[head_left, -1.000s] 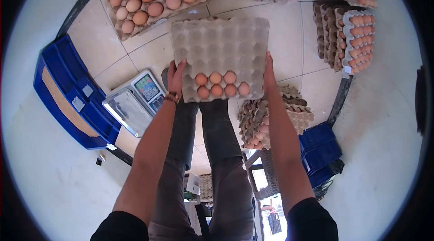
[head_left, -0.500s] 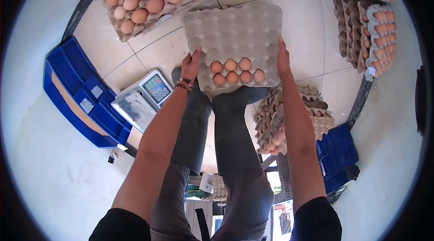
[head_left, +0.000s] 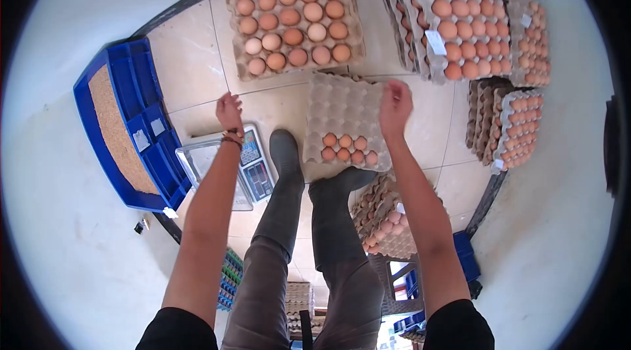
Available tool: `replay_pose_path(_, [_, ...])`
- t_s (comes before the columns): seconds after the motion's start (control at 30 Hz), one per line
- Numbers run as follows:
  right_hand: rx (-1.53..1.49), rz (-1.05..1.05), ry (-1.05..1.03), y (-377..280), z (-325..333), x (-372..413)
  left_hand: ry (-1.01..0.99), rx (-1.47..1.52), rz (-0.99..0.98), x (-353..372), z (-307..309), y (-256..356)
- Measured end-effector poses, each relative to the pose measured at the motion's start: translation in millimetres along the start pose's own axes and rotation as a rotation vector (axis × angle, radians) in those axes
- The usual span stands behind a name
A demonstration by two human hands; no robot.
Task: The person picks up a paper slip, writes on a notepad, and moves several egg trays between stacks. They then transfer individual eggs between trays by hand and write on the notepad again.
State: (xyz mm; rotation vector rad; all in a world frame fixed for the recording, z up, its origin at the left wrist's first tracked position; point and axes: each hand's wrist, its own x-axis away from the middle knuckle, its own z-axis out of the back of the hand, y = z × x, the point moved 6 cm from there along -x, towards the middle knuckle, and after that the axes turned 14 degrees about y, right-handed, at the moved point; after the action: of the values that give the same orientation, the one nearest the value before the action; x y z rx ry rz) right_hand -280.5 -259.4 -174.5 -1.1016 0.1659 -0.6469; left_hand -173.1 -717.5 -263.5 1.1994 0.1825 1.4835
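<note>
A grey cardboard egg tray lies on the tiled floor in front of my boots, with several brown eggs in its near rows and bare cups behind them. My left hand is off to the left of this tray, near the digital scale, fingers loosely apart and nothing in them. At the tray's right edge hovers my right hand; its fingers are loosely bent, overlap the edge in view and hold nothing that I can see.
Beyond is a larger tray of eggs. Stacked egg trays stand far right, with another stack nearer. A stack of egg trays is beside my right leg. The blue bin at left contains brown grainy material.
My left hand has let go of the tray and moved left toward the scale. My right hand has come up at the tray's right edge. The view has shifted.
</note>
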Motion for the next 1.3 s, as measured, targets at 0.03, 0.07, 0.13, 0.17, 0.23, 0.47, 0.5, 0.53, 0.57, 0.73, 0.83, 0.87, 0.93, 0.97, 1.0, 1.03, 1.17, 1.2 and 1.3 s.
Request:
replay_pose_path(0.03, [-0.033, 0.008, -0.065, -30, -28, -8, -0.017, -0.034, -0.056, 4, -8, 33])
replay_pose_path(0.07, [-0.003, 0.085, -0.073, -44, -53, -21, -0.082, -0.02, -0.122, -2, -20, 54])
replay_pose_path(0.13, [0.116, 0.243, -0.046, -64, -102, -55, -0.204, -0.041, -0.245, -12, -53, 100])
replay_pose_path(0.17, [0.206, 0.324, -0.012, -72, -124, -70, -0.265, -0.078, -0.299, -8, -72, 124])
replay_pose_path(0.23, [0.152, 0.065, -0.088, -75, -165, -92, -0.343, -0.198, -0.369, -10, -109, 154])
replay_pose_path(0.47, [0.058, -0.187, -0.313, -81, -186, -106, -0.556, -0.105, 0.119, 35, -161, 198])
replay_pose_path(0.5, [0.004, -0.244, -0.347, -89, -181, -101, -0.565, -0.045, 0.167, 34, -163, 193])
replay_pose_path(0.53, [-0.051, -0.3, -0.378, -92, -175, -95, -0.383, -0.166, 0.01, 27, -157, 191])
replay_pose_path(0.57, [-0.119, -0.284, -0.342, -98, -169, -90, -0.356, -0.137, -0.022, 26, -157, 188])
replay_pose_path(0.73, [-0.213, -0.135, -0.155, -112, -139, -51, -0.338, 0.008, -0.05, 54, -132, 189])
replay_pose_path(0.83, [-0.083, -0.042, -0.124, -136, -95, -11, -0.371, 0.036, -0.099, 64, -100, 182])
replay_pose_path(0.87, [-0.115, -0.05, -0.101, -142, -81, 6, -0.38, 0.025, -0.125, 69, -85, 179])
replay_pose_path(0.93, [-0.128, -0.074, -0.079, -149, -55, 39, -0.427, 0.047, 0.004, 83, -53, 163])
replay_pose_path(0.97, [-0.112, -0.088, -0.081, -151, -42, 54, -0.419, 0.049, 0.044, 97, -39, 158])
replay_pose_path(1.0, [-0.097, -0.102, -0.082, -150, -32, 67, -0.412, 0.051, 0.083, 112, -26, 156])
replay_pose_path(1.03, [-0.121, -0.133, -0.078, -143, -22, 80, -0.4, 0.047, 0.127, 124, -12, 149])
replay_pose_path(1.17, [-0.099, -0.243, -0.106, -110, 16, 118, -0.335, -0.069, 0.186, 146, 32, 103])
replay_pose_path(1.2, [-0.066, -0.264, -0.124, -103, 25, 122, -0.33, -0.087, 0.209, 149, 39, 89])
replay_pose_path(1.3, [-0.08, -0.285, -0.056, -56, 57, 135, -0.33, -0.152, 0.264, 164, 48, 49])
